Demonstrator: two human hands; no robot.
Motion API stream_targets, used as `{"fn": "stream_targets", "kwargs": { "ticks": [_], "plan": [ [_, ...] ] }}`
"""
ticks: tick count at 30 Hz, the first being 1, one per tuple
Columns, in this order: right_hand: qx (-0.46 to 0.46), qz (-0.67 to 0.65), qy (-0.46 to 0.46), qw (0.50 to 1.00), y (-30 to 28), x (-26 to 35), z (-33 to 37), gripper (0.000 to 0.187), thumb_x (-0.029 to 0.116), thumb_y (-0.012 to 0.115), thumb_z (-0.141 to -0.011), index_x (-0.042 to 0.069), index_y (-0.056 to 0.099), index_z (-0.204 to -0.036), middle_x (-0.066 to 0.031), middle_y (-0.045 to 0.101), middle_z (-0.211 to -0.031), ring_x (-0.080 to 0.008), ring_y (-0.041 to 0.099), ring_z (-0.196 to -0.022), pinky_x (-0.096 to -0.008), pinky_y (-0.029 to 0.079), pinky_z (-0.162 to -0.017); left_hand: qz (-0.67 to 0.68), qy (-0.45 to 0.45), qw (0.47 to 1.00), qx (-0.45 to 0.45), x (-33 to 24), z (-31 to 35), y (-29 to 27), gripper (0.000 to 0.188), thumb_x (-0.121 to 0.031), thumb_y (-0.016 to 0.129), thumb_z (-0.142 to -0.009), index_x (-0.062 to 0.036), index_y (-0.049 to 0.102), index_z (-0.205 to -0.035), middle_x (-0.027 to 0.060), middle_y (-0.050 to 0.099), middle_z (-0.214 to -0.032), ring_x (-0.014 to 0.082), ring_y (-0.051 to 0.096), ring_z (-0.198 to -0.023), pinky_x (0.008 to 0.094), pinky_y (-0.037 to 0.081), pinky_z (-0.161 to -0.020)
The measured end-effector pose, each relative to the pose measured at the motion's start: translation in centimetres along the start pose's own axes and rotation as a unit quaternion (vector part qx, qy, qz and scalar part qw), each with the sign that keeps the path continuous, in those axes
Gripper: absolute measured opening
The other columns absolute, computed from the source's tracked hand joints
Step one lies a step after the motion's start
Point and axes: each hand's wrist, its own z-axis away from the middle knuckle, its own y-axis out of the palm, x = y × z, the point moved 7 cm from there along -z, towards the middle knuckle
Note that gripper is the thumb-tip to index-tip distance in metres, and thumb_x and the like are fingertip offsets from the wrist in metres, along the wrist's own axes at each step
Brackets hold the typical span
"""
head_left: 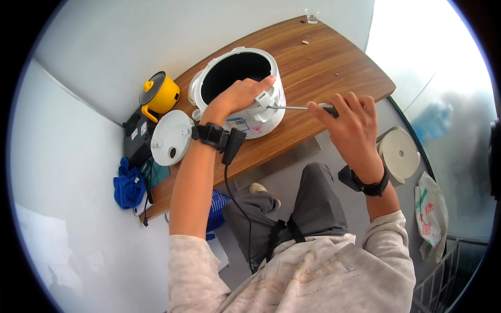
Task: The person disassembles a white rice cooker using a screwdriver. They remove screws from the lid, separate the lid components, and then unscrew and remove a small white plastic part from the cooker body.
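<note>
On the table's left part stands a white rice cooker, upright, its dark round inside showing from above. My left hand grips the cooker's near rim, with the fingers reaching along the edge. Out from the right, my right hand is closed round the handle of a screwdriver. The screwdriver's shaft lies nearly level, and its tip meets a white plastic bracket on the cooker's side. Whether a screw sits there is too small to make out. A detached white lid with a dark hole leans left of the cooker.
Left of the cooker are a yellow pot with a lid, a black case and a blue cloth. A clear cup stands at the far corner of the wooden table. A cable hangs from my left wrist.
</note>
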Motion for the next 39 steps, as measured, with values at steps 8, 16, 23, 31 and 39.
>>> {"fn": "stream_targets", "kwargs": {
  "ticks": [8, 16, 23, 31, 39],
  "plan": [
    [0.058, -0.409, 0.278, 0.867, 4.1, -0.7, 5.6, 0.032, 0.009, 0.071, -0.088, 0.015, 0.068, -0.119, -0.0047, 0.058, -0.079, -0.0157, 0.057, -0.07, -0.0324, 0.045, -0.067, -0.014, 0.017, 1.0, -0.017, 0.8, -0.8, -0.1, 0.082, -0.07, 0.032, -0.098, 0.0021, 0.069, -0.087, 0.017, 0.069, -0.085, 0.0287, 0.057, -0.079, 0.0415, 0.045, -0.084],
    [0.228, -0.777, 0.393, 0.436, 7.4, 5.6, 9.8, 0.037, 0.032, 0.047, -0.109, 0.005, 0.055, -0.133, 0.0015, 0.049, -0.07, -0.0051, 0.042, -0.053, -0.0218, 0.033, -0.049, -0.015, 0.087, 0.995, -0.041, -0.5, 0.3, 0.0, 0.08, -0.069, 0.032, -0.099, 0.003, 0.066, -0.087, 0.0152, 0.069, -0.083, 0.028, 0.057, -0.077, 0.041, 0.046, -0.083],
    [0.212, -0.806, 0.41, 0.37, 8.1, 7.5, 9.2, 0.043, 0.041, 0.038, -0.11, 0.007, 0.055, -0.129, -0.0005, 0.052, -0.068, -0.0058, 0.044, -0.05, -0.0208, 0.034, -0.049, 0.001, 0.015, 1.0, -0.024, 0.5, -0.4, -0.1, 0.079, -0.069, 0.034, -0.098, 0.0013, 0.066, -0.082, 0.0126, 0.069, -0.079, 0.0244, 0.057, -0.075, 0.0391, 0.045, -0.08],
    [0.209, -0.794, 0.409, 0.398, 8.5, 7.7, 8.9, 0.044, 0.044, 0.038, -0.11, 0.007, 0.056, -0.127, -0.0004, 0.051, -0.068, -0.0052, 0.043, -0.05, -0.0198, 0.036, -0.05, 0.004, 0.013, 1.0, -0.018, -0.1, 0.0, -0.2, 0.08, -0.069, 0.034, -0.098, 0.0013, 0.067, -0.082, 0.0127, 0.068, -0.078, 0.0248, 0.057, -0.075, 0.0398, 0.044, -0.08],
    [0.211, -0.791, 0.406, 0.406, 8.4, 7.9, 8.5, 0.044, 0.044, 0.039, -0.11, 0.007, 0.056, -0.126, -0.0006, 0.05, -0.069, -0.0054, 0.044, -0.051, -0.0204, 0.036, -0.051, 0.004, 0.018, 1.0, -0.023, 0.6, -0.5, -0.1, 0.078, -0.068, 0.034, -0.099, 0.0013, 0.067, -0.084, 0.0139, 0.069, -0.079, 0.0254, 0.058, -0.075, 0.0388, 0.045, -0.08]
  ]
}}
